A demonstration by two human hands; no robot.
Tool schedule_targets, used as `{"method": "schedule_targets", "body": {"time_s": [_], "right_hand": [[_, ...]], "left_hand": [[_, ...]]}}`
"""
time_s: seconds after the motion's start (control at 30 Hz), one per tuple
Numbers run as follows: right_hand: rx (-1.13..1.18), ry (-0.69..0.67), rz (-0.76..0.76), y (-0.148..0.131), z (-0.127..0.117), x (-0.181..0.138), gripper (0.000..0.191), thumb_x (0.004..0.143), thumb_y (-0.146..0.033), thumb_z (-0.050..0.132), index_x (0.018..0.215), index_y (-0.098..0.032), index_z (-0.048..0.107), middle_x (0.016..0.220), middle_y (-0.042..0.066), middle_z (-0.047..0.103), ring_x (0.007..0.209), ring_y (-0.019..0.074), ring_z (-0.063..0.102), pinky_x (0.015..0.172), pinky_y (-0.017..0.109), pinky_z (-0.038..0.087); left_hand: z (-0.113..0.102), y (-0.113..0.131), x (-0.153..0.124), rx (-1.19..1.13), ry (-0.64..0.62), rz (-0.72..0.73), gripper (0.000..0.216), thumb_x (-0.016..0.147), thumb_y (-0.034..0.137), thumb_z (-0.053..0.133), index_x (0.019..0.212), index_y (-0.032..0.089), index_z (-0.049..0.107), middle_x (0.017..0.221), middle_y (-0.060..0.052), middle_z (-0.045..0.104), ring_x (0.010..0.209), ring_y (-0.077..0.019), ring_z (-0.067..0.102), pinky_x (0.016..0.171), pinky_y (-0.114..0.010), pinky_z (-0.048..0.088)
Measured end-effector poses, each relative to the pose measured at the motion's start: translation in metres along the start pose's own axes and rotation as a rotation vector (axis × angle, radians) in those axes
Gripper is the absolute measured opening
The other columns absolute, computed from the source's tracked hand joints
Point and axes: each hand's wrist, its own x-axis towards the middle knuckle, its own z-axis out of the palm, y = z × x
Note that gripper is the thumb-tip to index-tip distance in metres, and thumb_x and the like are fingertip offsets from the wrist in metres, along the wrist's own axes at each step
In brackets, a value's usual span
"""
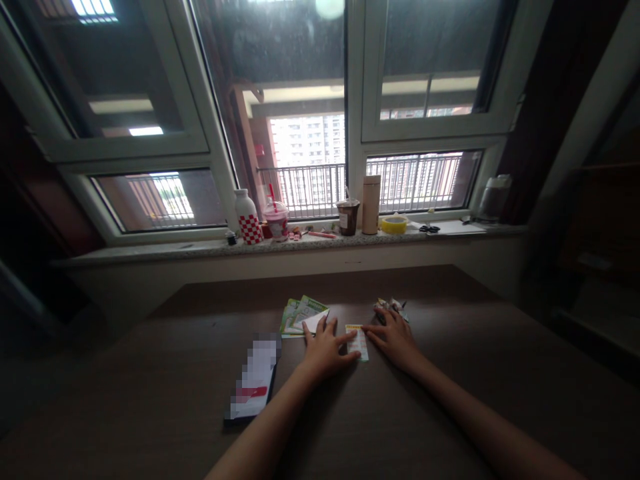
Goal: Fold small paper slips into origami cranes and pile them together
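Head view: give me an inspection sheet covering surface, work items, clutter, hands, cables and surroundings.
Surface: brown table, dimly lit.
Work items: small card lying between the hands; green cards by the left hand; pile by the right hand.
Clutter: pixelated item, unreadable.
Hands: both spread; left thumb on the small card, a right fingertip at its upper right.
Cables: nothing seen.
Surroundings: windows; sill with bottle, tape, scissors.

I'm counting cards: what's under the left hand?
The left hand partly overlaps a white paper piece and a small white rectangular card with a yellow band; anything beneath its palm is covered.
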Motion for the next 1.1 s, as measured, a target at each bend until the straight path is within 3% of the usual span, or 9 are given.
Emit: {"method": "schedule_targets", "body": {"time_s": [0.27,0.7,0.9,1.1], "right_hand": [[-0.090,-0.001,-0.004,-0.003,0.001,-0.002,0.034,0.091,-0.044,0.050,0.123,-0.044,0.063,0.140,0.005,0.046,0.135,0.0307,0.033,0.110,0.056,0.025],[0.016,0.044,-0.196,0.003,-0.001,-0.006,0.030,0.087,-0.039,0.057,0.114,-0.034,0.069,0.132,0.003,0.058,0.129,0.0276,0.041,0.113,0.051,0.023],[0.101,-0.048,-0.290,0.001,-0.001,-0.008,0.026,0.089,-0.034,0.054,0.110,-0.031,0.070,0.125,0.002,0.066,0.129,0.0280,0.045,0.115,0.059,0.012],[0.142,-0.049,-0.321,-0.002,-0.003,-0.009,0.025,0.087,-0.031,0.056,0.109,-0.029,0.069,0.125,0.004,0.067,0.130,0.0280,0.047,0.116,0.062,0.009]], "left_hand": [[0.001,-0.002,-0.001,-0.013,0.021,0.022,0.055,0.080,0.071,0.051,0.132,0.053,0.051,0.158,-0.004,0.031,0.148,-0.0375,0.013,0.106,-0.076,-0.008],[0.011,0.000,0.001,0.010,0.128,0.011,0.058,0.082,0.069,0.050,0.138,0.051,0.045,0.152,-0.004,0.041,0.145,-0.0381,0.020,0.110,-0.074,-0.006],[0.019,-0.005,0.003,0.027,0.177,0.025,0.049,0.090,0.063,0.041,0.136,0.047,0.050,0.149,-0.004,0.045,0.144,-0.0345,0.023,0.110,-0.074,-0.003],[0.022,-0.008,0.005,-0.004,0.199,0.048,0.044,0.091,0.059,0.046,0.131,0.045,0.055,0.146,-0.001,0.049,0.142,-0.0337,0.026,0.110,-0.074,-0.003]]}}
